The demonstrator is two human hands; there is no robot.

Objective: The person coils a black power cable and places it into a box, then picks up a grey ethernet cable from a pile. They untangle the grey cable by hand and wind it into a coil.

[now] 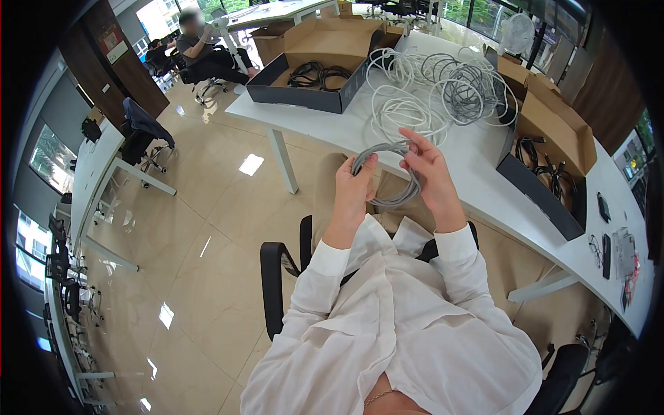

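Observation:
A grey cable (398,198), wound into a round coil, is held above my lap at the table's near edge. My left hand (354,188) grips the coil's left side, thumb on top. On its right side, my right hand (430,173) pinches the coil between thumb and fingers, with the index finger pointing up. Just beyond my hands, a loose heap of white cable (408,116) lies on the white table (353,128). Tangled grey cable (470,93) sits at the heap's right.
An open box (297,97) with black cables (319,76) stands at the table's left. Another open box (543,197) with black cables (553,176) is at right. Glasses (595,250) and small dark items lie farther right. A person (200,48) sits in the background.

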